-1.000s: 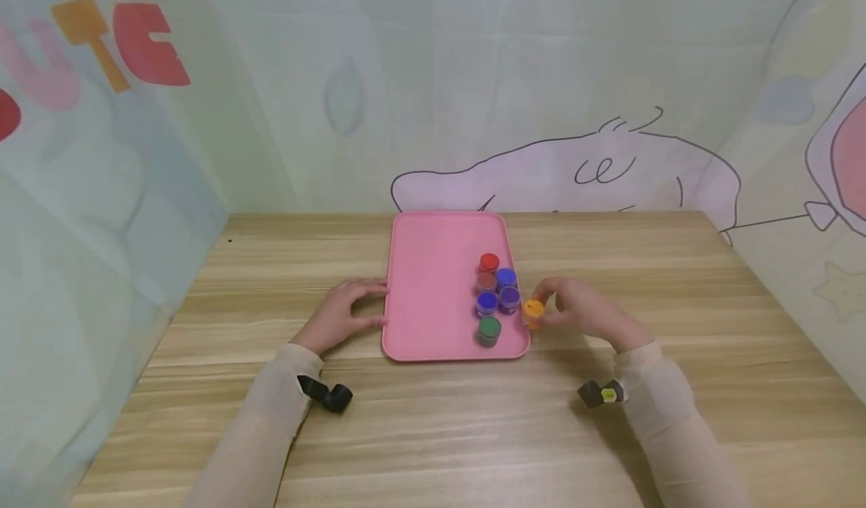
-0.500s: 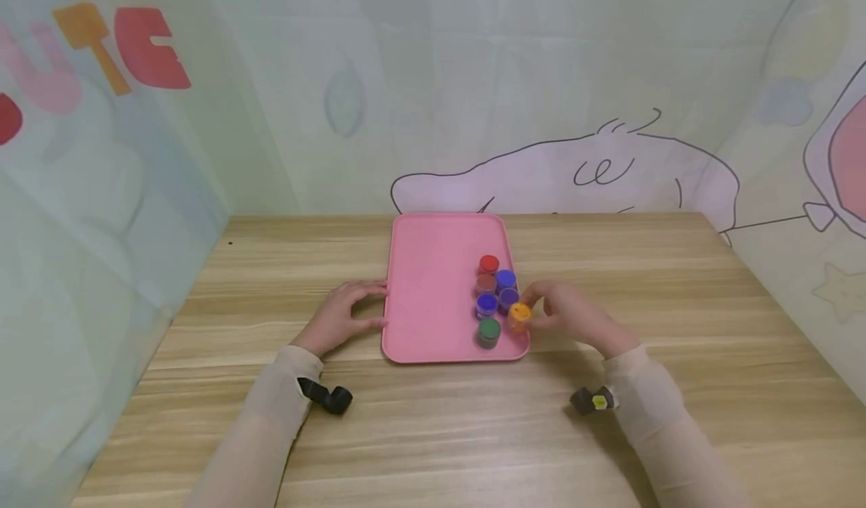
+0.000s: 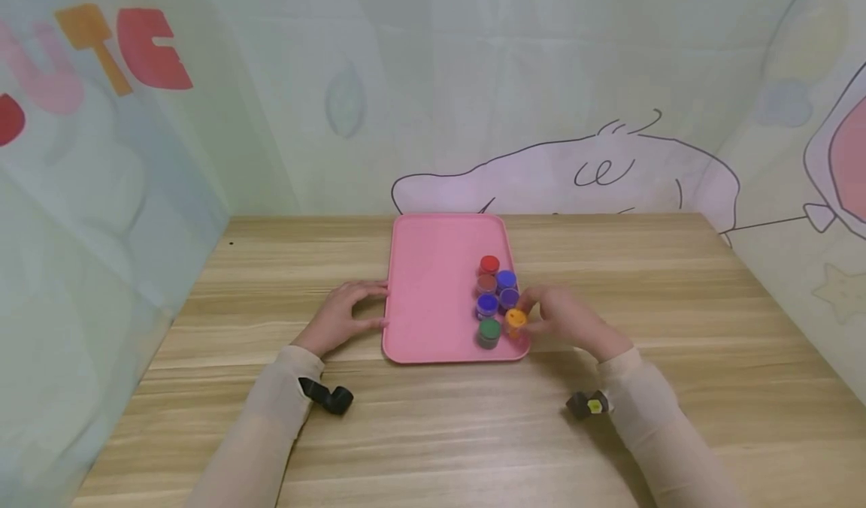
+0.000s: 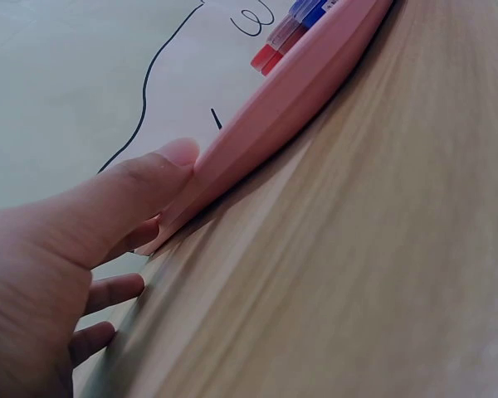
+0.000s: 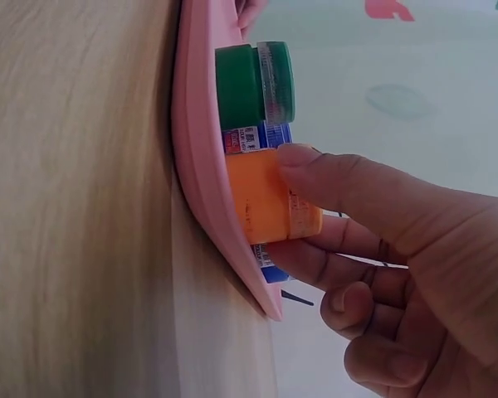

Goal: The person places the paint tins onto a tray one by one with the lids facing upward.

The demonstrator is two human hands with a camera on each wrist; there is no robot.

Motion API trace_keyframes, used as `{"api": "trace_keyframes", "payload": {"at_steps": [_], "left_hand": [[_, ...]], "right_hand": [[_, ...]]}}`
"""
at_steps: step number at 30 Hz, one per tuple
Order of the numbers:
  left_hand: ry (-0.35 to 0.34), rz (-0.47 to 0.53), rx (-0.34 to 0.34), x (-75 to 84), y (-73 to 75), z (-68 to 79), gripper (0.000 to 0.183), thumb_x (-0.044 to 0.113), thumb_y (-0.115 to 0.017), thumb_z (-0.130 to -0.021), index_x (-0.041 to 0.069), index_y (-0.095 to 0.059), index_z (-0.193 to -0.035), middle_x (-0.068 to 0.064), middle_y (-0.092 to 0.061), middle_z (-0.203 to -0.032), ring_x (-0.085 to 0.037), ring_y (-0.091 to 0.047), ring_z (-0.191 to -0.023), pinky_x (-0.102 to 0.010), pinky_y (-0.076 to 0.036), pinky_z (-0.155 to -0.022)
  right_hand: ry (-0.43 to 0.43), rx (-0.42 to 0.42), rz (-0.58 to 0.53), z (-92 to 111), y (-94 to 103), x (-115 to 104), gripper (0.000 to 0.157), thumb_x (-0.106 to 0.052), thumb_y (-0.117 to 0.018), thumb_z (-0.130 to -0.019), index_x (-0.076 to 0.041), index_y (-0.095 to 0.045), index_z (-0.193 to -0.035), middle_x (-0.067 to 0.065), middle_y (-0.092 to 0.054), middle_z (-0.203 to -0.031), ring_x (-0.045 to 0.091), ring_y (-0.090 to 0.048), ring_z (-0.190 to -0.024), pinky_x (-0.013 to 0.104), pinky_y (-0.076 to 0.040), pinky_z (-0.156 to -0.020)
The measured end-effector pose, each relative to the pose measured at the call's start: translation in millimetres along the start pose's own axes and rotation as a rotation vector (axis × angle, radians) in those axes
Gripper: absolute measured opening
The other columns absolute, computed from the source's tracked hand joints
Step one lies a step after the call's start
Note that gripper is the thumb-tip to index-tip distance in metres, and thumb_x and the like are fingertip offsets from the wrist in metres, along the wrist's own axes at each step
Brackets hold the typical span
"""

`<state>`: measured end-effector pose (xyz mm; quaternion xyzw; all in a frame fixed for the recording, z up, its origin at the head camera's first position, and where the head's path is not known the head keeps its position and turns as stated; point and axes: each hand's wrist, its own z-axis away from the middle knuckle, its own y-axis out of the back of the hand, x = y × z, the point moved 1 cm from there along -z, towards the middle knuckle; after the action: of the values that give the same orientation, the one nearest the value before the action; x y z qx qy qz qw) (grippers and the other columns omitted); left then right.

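Observation:
My right hand (image 3: 564, 319) pinches an orange paint jar (image 5: 261, 195) between thumb and fingers, upright at the right side of a pink tray (image 3: 433, 267). Close by it on the tray are a green paint jar (image 3: 489, 333), a blue jar (image 3: 486, 306) and a purple jar (image 3: 509, 298). Farther back stand another blue jar (image 3: 506, 279), a brownish-red jar (image 3: 485, 285) and a red jar (image 3: 489, 264). At the tray's left edge, my left hand (image 3: 341, 314) touches the rim with thumb and fingertips, its fingers relaxed; the left wrist view shows the thumb against the tray wall.
The tray lies on a wood-grain table (image 3: 433, 433) that runs back to a pale printed curtain (image 3: 433, 87). A black wrist camera (image 3: 328, 397) sits on the left sleeve, and a second black camera (image 3: 585, 404) on the right one.
My right hand has carried the orange paint jar leftward over the tray's right rim, in beside the green and purple jars. The left hand has stayed at the tray's edge.

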<state>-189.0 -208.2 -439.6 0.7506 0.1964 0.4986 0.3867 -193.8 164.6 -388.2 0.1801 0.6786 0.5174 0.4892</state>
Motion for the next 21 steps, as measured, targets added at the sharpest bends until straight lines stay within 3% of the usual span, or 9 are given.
{"api": "trace_keyframes", "payload": {"at_steps": [9,21], "left_hand": [[0.002,0.010,-0.002,0.1,0.1,0.0,0.053,0.034,-0.076,-0.082,0.013,-0.062,-0.128,-0.008,-0.054,-0.142,-0.032,-0.045,-0.133,-0.054,-0.029,-0.114],[0.003,0.017,-0.007,0.0,0.5,0.5,0.053,0.035,-0.076,-0.082,0.013,-0.061,-0.128,-0.008,-0.054,-0.142,-0.033,-0.045,-0.133,-0.055,-0.028,-0.114]], "right_hand": [[-0.058,-0.032,0.006,0.6,-1.2,-4.2,0.019,-0.022,-0.078,-0.079,-0.013,-0.067,-0.090,-0.003,-0.066,-0.084,0.014,-0.053,-0.076,0.026,-0.048,-0.072],[-0.043,-0.024,0.037,1.1,-3.1,-4.7,0.021,-0.025,-0.078,-0.079,-0.014,-0.067,-0.093,-0.004,-0.065,-0.086,0.013,-0.053,-0.075,0.025,-0.047,-0.072]]}}
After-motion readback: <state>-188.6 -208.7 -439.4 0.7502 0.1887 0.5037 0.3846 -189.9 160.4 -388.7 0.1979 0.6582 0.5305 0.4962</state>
